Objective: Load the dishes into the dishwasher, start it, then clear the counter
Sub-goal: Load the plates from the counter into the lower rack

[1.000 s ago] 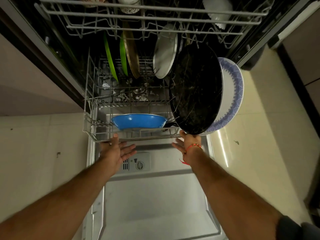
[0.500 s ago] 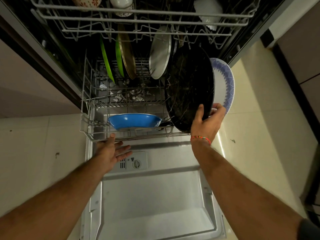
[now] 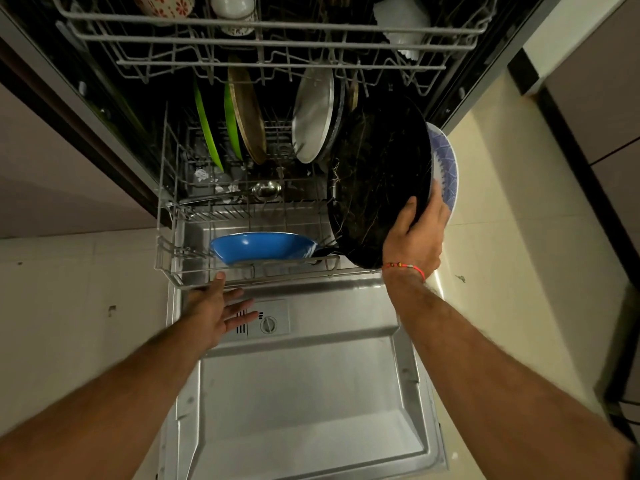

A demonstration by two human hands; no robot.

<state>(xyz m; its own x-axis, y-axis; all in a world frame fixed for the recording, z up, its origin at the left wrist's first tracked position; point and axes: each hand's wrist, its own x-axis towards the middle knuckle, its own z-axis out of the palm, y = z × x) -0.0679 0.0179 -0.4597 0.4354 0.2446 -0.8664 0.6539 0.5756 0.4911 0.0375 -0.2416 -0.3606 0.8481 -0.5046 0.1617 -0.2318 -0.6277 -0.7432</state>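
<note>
**Seating the last big plates in the lower rack**

We are in the loading step. Our right hand (image 3: 414,233) grips the lower edge of the black plate (image 3: 379,174), thumb on its front face and fingers (image 3: 437,199) curled round the rim behind it, where the blue-patterned plate (image 3: 446,161) stands just beside it. Both plates stand on edge at the right end of the lower rack (image 3: 166,268), leaning outward past the rack's side. Our left hand (image 3: 216,308) is spread open with straight fingers, its thumb tip touching the rack's front rail, holding nothing.

The blue pan (image 3: 261,247) lies in the front of the rack, and green plates (image 3: 207,129), a tan plate (image 3: 247,112) and a steel plate (image 3: 313,116) stand upright further back. Cups sit in the upper rack (image 3: 270,43). The door (image 3: 304,393) lies folded down beneath our arms.

As we judge it, the next move calls for tipping the black plate upright so it settles between the prongs and stays inside the rack's outline; left leaning, it could catch the tub wall when we push the rack in. After that come sliding both racks home, lifting the door and starting the wash. The table is out of view.
</note>
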